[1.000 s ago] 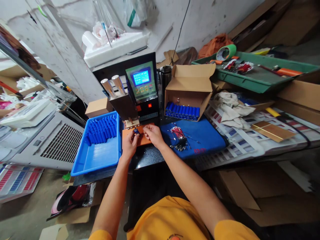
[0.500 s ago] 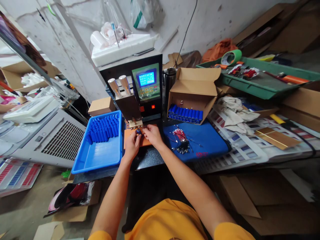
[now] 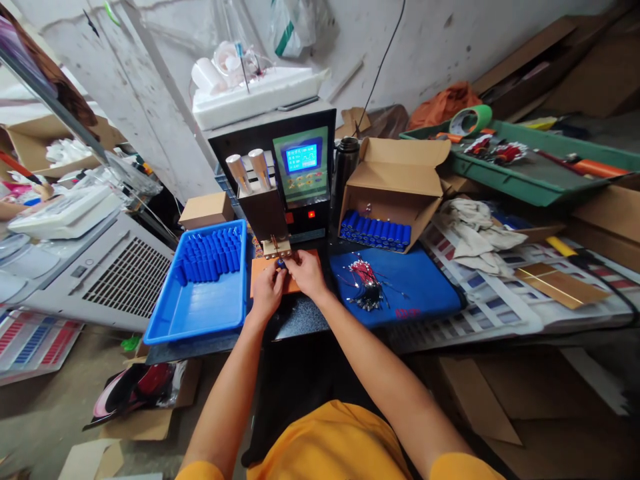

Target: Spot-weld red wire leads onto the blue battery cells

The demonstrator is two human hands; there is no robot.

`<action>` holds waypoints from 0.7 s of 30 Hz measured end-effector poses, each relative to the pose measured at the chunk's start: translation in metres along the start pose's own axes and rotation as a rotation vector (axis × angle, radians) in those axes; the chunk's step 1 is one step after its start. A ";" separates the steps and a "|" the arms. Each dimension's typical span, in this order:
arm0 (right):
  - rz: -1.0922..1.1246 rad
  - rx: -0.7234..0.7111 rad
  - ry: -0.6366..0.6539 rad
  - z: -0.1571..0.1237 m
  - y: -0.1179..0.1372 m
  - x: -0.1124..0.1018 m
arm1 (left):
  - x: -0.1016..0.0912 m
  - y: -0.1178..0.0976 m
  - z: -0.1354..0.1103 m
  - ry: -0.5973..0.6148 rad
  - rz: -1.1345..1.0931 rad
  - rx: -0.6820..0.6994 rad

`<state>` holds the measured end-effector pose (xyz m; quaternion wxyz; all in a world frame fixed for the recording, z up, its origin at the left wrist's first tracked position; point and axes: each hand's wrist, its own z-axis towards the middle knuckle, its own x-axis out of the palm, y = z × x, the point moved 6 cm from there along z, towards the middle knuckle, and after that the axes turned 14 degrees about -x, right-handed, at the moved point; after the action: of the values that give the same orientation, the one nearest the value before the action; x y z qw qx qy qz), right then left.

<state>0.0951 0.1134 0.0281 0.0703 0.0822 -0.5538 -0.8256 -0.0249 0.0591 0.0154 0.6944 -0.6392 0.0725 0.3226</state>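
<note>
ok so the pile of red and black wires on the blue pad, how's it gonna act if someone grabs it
The pile of wires will probably be floppy, since its thin strands splay out unevenly. Grabbing one might drag others along, because many cross and overlap. It likely slides rather than rolls if pushed, being a loose, spread-out heap.

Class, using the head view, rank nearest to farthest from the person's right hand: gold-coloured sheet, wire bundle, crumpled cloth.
1. Wire bundle: just right of the right hand, on the blue pad.
2. Crumpled cloth: farther right, past the pad.
3. Gold-coloured sheet: right of the cloth.
</note>
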 end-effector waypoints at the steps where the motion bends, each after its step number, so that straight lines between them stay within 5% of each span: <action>1: -0.025 -0.014 -0.007 0.000 0.001 0.000 | 0.000 0.000 0.000 -0.004 0.001 0.000; 21: -0.084 -0.082 -0.008 0.001 -0.002 -0.002 | 0.000 0.001 0.001 0.003 0.024 -0.004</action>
<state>0.0965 0.1152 0.0270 0.0367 0.0988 -0.5160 -0.8501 -0.0259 0.0599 0.0150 0.6889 -0.6403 0.0806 0.3301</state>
